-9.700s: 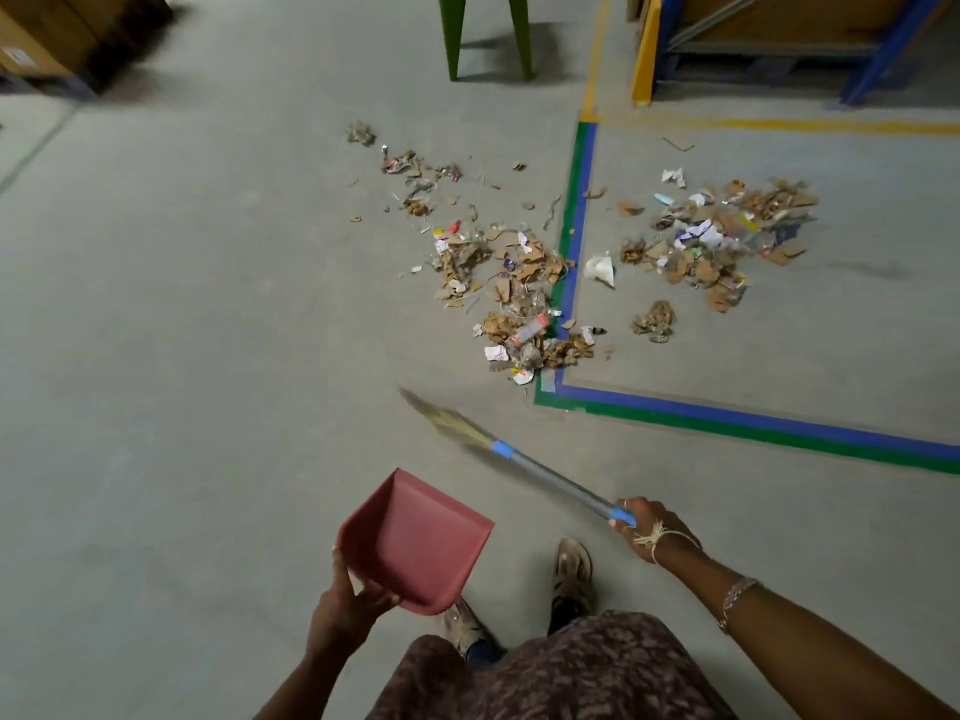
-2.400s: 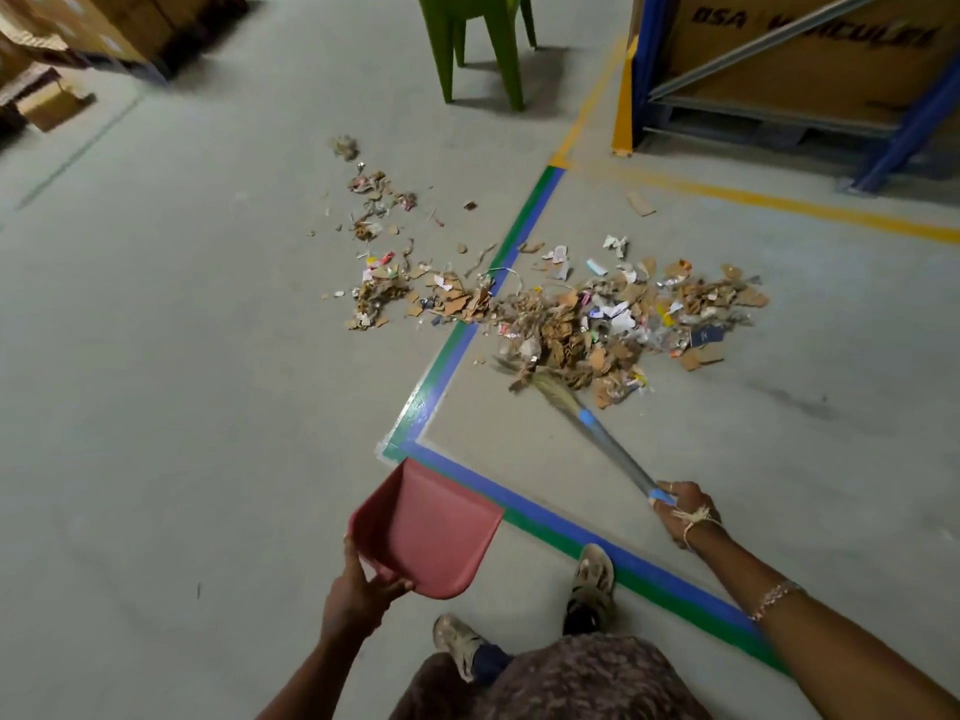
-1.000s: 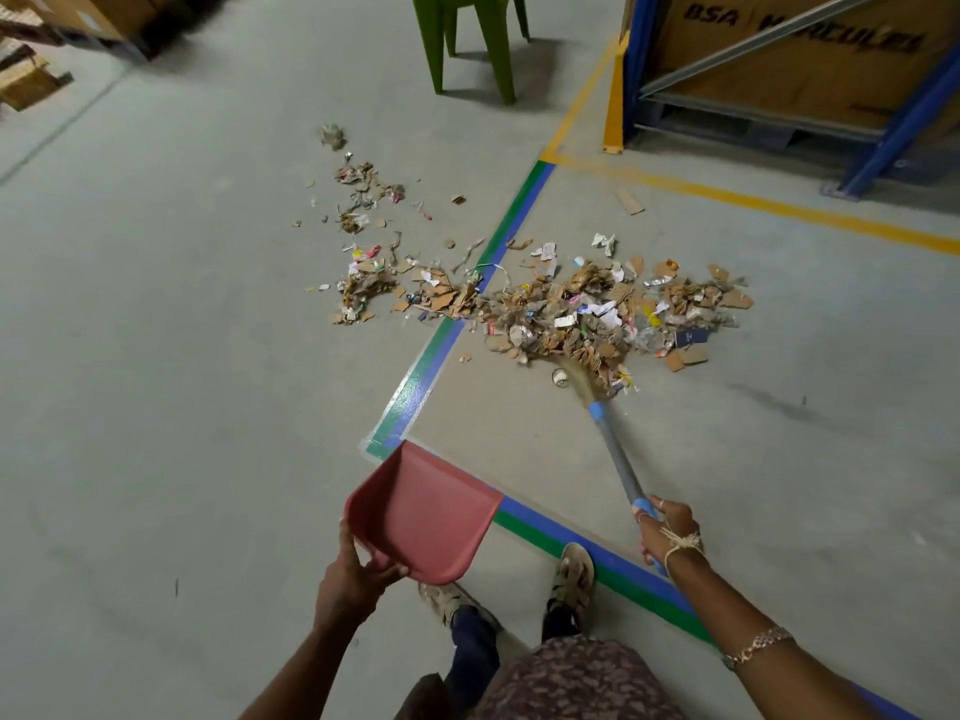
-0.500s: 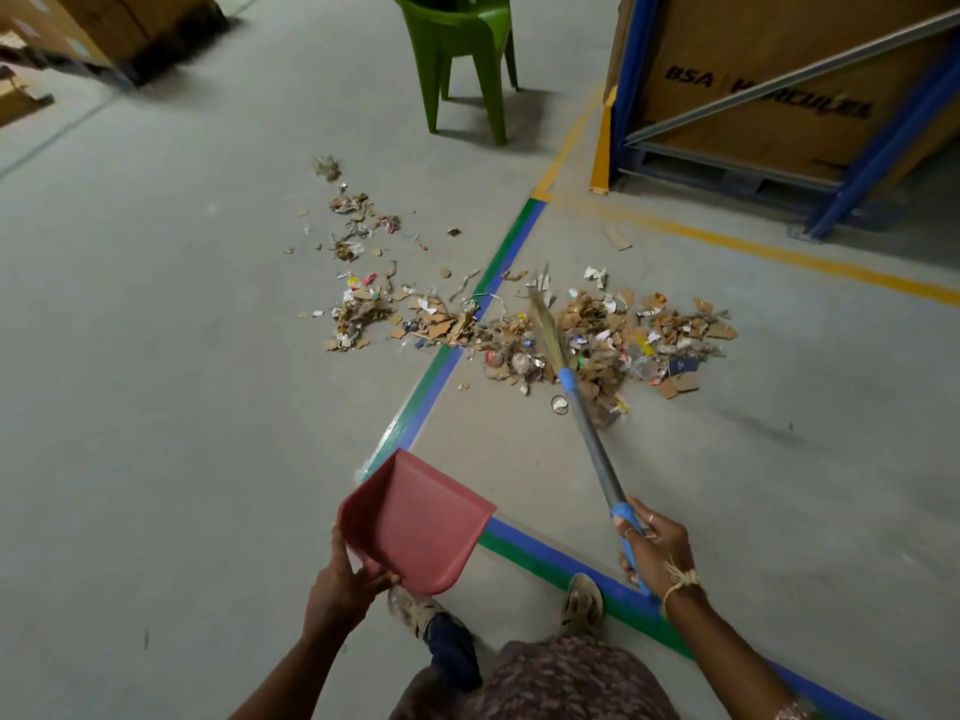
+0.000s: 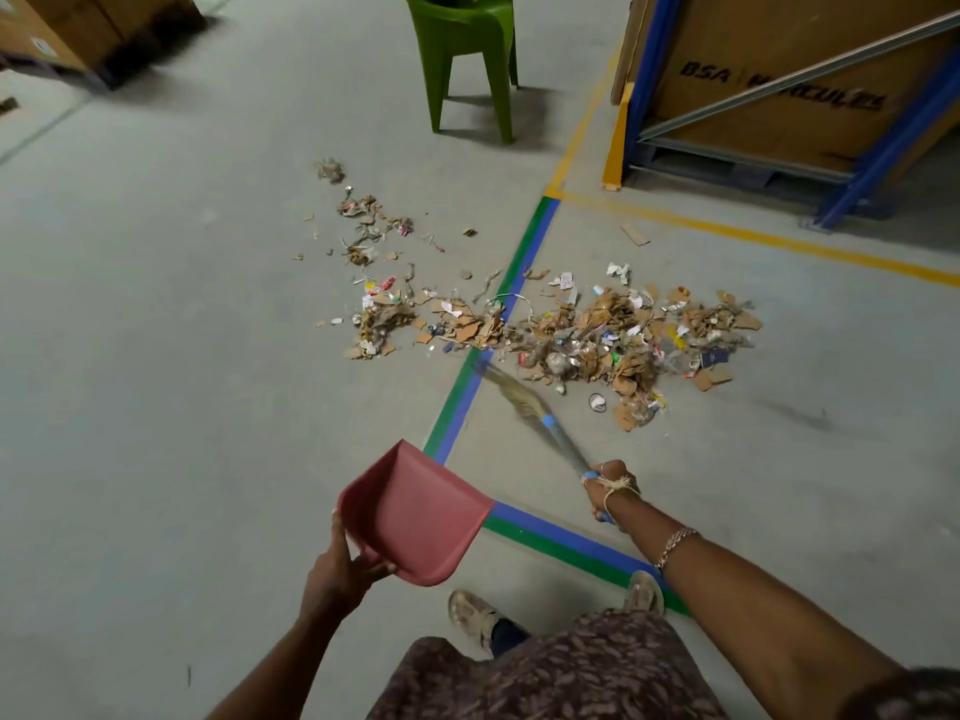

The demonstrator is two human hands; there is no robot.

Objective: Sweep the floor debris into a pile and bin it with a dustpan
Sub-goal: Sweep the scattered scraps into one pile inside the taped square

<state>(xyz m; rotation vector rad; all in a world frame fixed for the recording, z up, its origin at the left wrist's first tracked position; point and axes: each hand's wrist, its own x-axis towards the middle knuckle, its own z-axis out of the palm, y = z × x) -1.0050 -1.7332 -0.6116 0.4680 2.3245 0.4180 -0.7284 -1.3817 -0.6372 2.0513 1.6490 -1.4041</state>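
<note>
Right now my right hand (image 5: 608, 485) is clenched round the butt end of the short grass broom with the blue-taped handle (image 5: 540, 418). That arm reaches forward with the wrist tipped down, so the soft bristle tip points at the floor just beside the green and blue floor tape (image 5: 460, 402). The bristles are blurred, so I cannot tell whether they touch the concrete. My left hand (image 5: 340, 574) grasps the pink-red plastic dustpan (image 5: 415, 511) at its rear, thumb up along the side wall and fingers curled at the back. I hold it off the floor in front of my legs, mouth facing away from me, with no debris in it yet.

The floor debris of torn brown cardboard, paper bits and small wrappers (image 5: 587, 335) lies in a loose band across the tape line ahead of the broom. It is thickest to the right of the tape. A thinner trail of scraps (image 5: 374, 236) runs off toward the green plastic chair (image 5: 462, 54).

I judge the debris light and loose: it should slide easily, but a hard flick would scatter it, so short, low strokes suit it. The bristles look limp, so gripping nearer the blue band would probably give me more control. The dustpan seems stiff and light, and one hand at the back should be enough.
</note>
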